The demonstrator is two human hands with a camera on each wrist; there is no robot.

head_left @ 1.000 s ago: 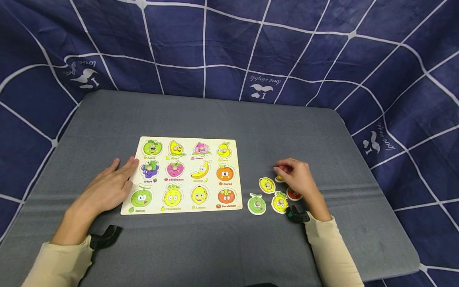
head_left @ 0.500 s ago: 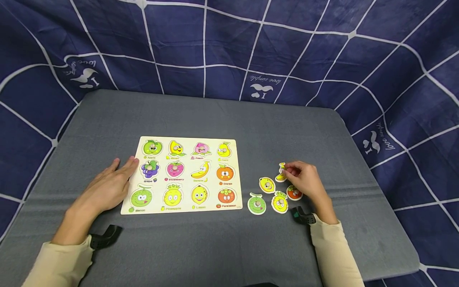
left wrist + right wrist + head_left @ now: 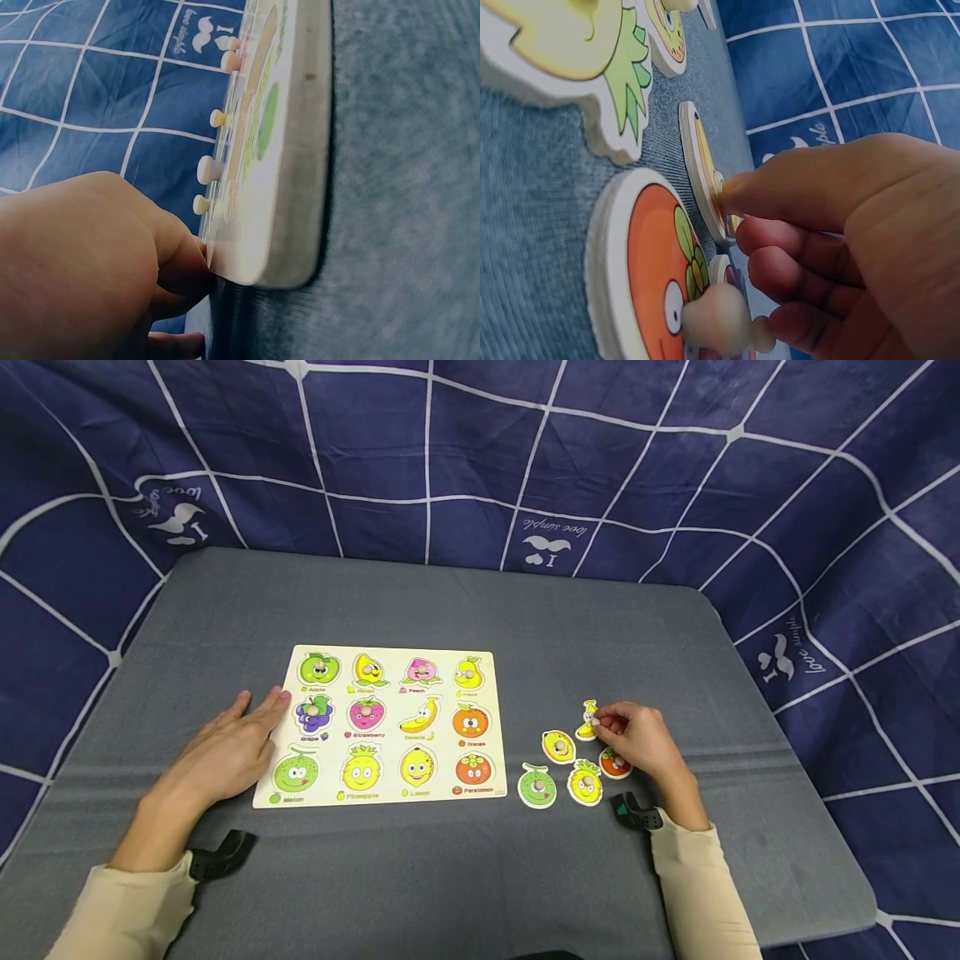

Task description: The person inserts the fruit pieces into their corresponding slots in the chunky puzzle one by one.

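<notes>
A wooden fruit puzzle board [image 3: 388,806] lies on the table, with several knobbed fruit pieces seated in its upper part. My left hand [image 3: 221,756] rests at the board's left edge, fingers extended and touching that edge. My right hand [image 3: 636,735] pinches a banana puzzle piece [image 3: 587,727] with thumb and fingertips; the fingers hide part of it. In the right wrist view the thumb lies against the banana piece [image 3: 703,176], close to the cloth. Nearest to that hand is the persimmon piece [image 3: 615,763], whose pale knob [image 3: 718,319] stands up in the right wrist view.
A lemon piece [image 3: 558,747], a pineapple piece [image 3: 585,783] and a melon piece [image 3: 537,787] lie loose between board and right hand. Another piece [image 3: 720,266] shows partly behind the persimmon in the right wrist view. Blue checked cloth [image 3: 480,460] hangs behind the grey table [image 3: 390,602].
My right hand has shifted slightly right and nearer to me, uncovering the banana and persimmon pieces. Over the last half second it has barely moved. My left hand has stayed in place.
</notes>
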